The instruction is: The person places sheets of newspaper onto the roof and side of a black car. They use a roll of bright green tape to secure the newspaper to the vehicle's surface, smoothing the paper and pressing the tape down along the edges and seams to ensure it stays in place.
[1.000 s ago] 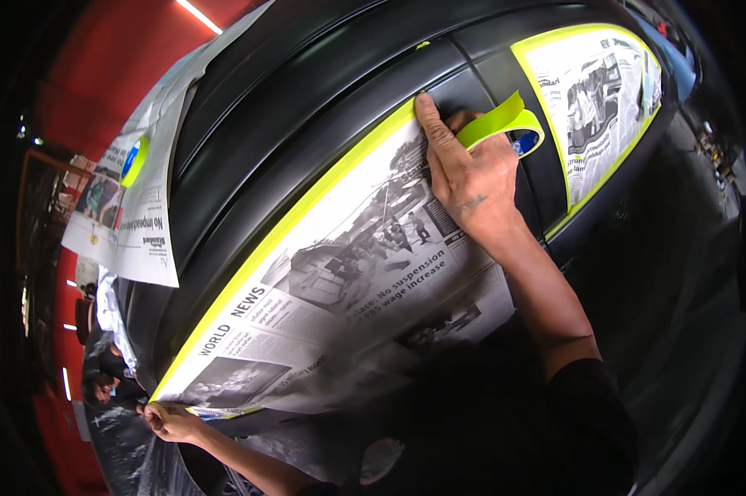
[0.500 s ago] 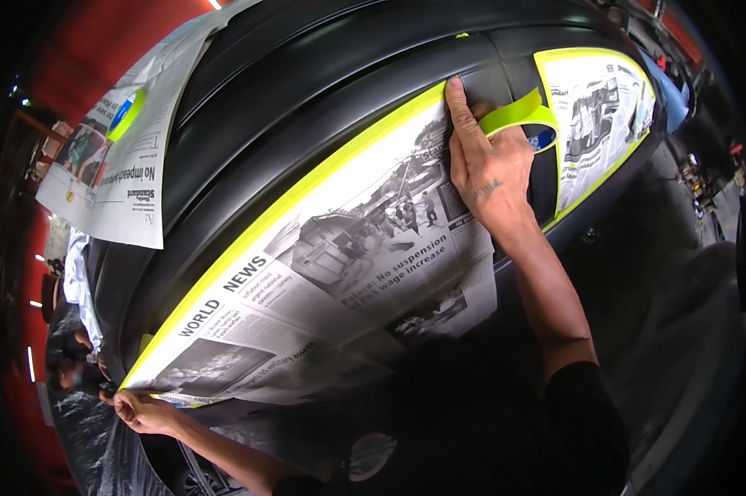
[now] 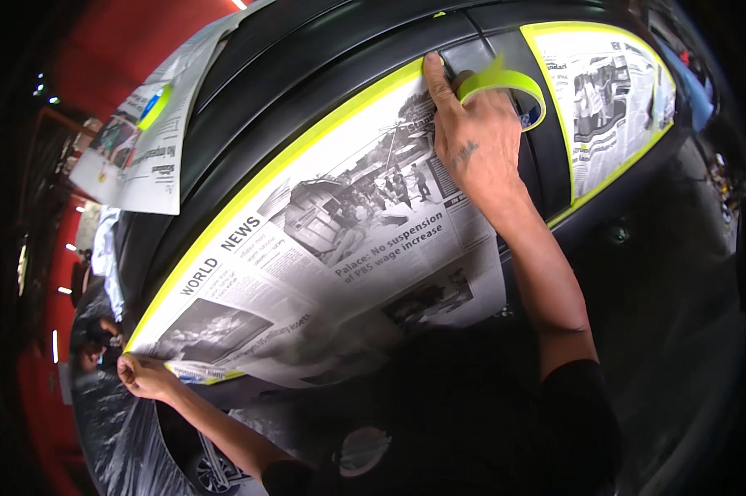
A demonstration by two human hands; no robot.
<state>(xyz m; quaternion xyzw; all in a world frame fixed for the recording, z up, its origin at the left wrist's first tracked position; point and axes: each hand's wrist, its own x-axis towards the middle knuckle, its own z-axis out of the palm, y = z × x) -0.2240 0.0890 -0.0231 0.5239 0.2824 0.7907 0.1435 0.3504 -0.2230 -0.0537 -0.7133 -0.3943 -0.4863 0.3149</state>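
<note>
A sheet of newspaper [image 3: 365, 207] covers the front side window of a black car, its upper edge lined with a strip of yellow-green masking tape [image 3: 290, 149]. High on the right, my right hand [image 3: 476, 140] grips a roll of masking tape [image 3: 518, 80] with a blue-and-white core. One extended finger of that hand presses at the upper end of the strip. My left hand [image 3: 144, 378] is closed at the paper's lower left corner, where the tape edges meet. What its fingertips pinch is hidden.
The rear window is also papered [image 3: 609, 107] and bordered with the same tape. Another newspaper [image 3: 145, 165] drapes over the windshield side with a second tape roll [image 3: 154, 107] on it. Clear plastic sheeting [image 3: 129, 413] hangs at the lower left, near a wheel [image 3: 216, 471].
My view has shifted, so the car sits differently in it. The tape roll has turned, showing more of its ring. Both hands keep to the same ends of the window.
</note>
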